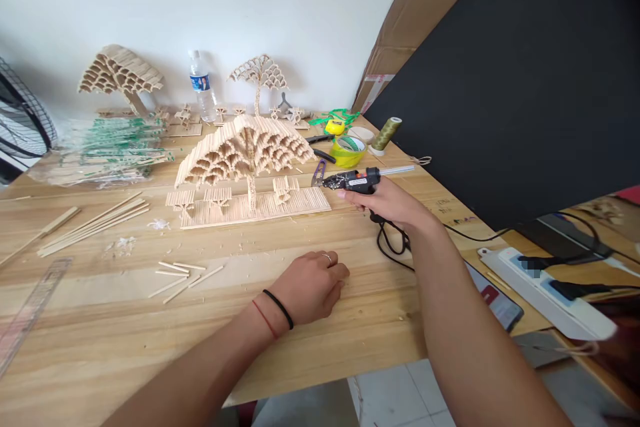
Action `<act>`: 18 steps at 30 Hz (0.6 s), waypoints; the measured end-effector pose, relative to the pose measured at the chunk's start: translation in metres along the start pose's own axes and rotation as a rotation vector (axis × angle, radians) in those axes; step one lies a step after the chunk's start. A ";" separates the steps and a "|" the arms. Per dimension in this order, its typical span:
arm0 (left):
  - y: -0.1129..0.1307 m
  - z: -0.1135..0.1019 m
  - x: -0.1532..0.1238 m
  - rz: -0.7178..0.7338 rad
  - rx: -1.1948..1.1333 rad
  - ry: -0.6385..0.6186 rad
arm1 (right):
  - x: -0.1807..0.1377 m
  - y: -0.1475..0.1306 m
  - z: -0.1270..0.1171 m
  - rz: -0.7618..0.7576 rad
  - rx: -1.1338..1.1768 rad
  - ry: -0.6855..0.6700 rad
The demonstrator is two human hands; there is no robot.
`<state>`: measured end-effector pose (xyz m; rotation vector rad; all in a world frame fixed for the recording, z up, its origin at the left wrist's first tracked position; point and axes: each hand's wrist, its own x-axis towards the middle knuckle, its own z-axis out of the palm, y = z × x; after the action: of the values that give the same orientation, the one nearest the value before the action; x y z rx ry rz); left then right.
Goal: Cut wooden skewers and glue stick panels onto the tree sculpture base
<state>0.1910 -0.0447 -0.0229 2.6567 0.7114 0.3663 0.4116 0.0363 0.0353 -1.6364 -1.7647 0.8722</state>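
Note:
My right hand (389,203) is closed round a black hot glue gun (356,179), its nozzle pointing left toward the base of a tree model made of wooden sticks (246,159) on a stick platform. My left hand (311,283) rests on the wooden table (100,340) with fingers curled under, a ring on one finger and black and red bands at the wrist; what it holds, if anything, is hidden. A few short cut sticks (180,277) lie to its left.
Long sticks (95,221) and a clear ruler (30,313) lie at left. Two other stick trees (121,75) and a water bottle (203,87) stand by the wall. Yellow tape (348,150), thread spool (387,133), power strip (545,287), phone (497,300) and black board (525,93) at right.

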 end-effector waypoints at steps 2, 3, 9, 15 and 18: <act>-0.001 0.000 0.000 0.007 -0.013 0.019 | -0.008 -0.001 0.005 0.057 -0.003 -0.012; -0.001 0.001 0.000 0.010 -0.016 0.025 | -0.013 0.000 0.008 0.080 0.009 -0.023; -0.003 0.002 -0.001 0.016 -0.057 0.045 | -0.050 -0.002 0.030 0.228 0.386 0.071; -0.001 0.002 0.001 -0.206 -0.439 0.268 | -0.085 -0.014 0.056 0.249 0.751 0.140; -0.001 0.000 0.002 -0.268 -0.753 0.311 | -0.098 -0.018 0.076 0.312 0.819 0.154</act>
<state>0.1923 -0.0426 -0.0232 1.7922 0.8060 0.7975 0.3493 -0.0677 0.0040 -1.3612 -0.8539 1.3390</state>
